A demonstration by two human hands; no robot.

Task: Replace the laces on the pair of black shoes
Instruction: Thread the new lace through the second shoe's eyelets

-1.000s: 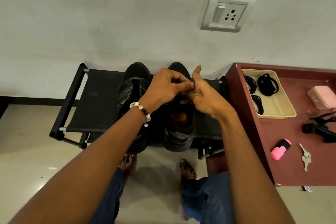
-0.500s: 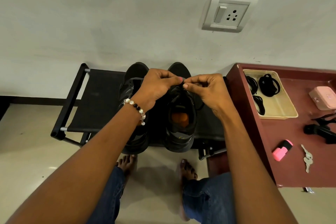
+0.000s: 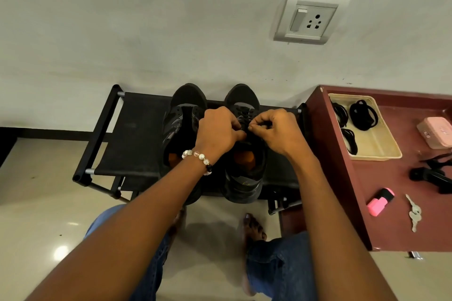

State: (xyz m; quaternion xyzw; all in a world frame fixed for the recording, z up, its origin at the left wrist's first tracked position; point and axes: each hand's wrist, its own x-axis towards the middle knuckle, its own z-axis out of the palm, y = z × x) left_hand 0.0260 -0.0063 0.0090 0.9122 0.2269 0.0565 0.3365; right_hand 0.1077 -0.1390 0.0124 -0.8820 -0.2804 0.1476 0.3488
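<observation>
Working: we lace the right shoe [image 3: 245, 154] on the black rack [image 3: 137, 139], toe toward the wall, heel toward us.
Left hand [image 3: 217, 135]: over the shoe's tongue, fingers curled, pinching the black lace [image 3: 242, 117]; the pinch itself is partly hidden.
Right hand [image 3: 275, 134]: just beside the left hand, across the tongue, fingertips pinched on the same lace.
Key relation: the lace rows sit just toeward of both grips; the shoe's long axis runs away from us, so we judge each pull goes sideways across it. Both hands about equally near.
Left shoe [image 3: 182, 129]: beside the right shoe, partly under our left wrist, looks unlaced.
Spare laces [image 3: 363, 115]: coiled in the beige tray [image 3: 376, 151] on the maroon table [image 3: 391, 222], right of the rack, nearer our right hand.
Around: pink highlighter [image 3: 380, 201], keys [image 3: 413, 212], pink box [image 3: 435, 132], all on the table.
In the way: nothing between hands and eyelets; the table edge crowds our right elbow.
</observation>
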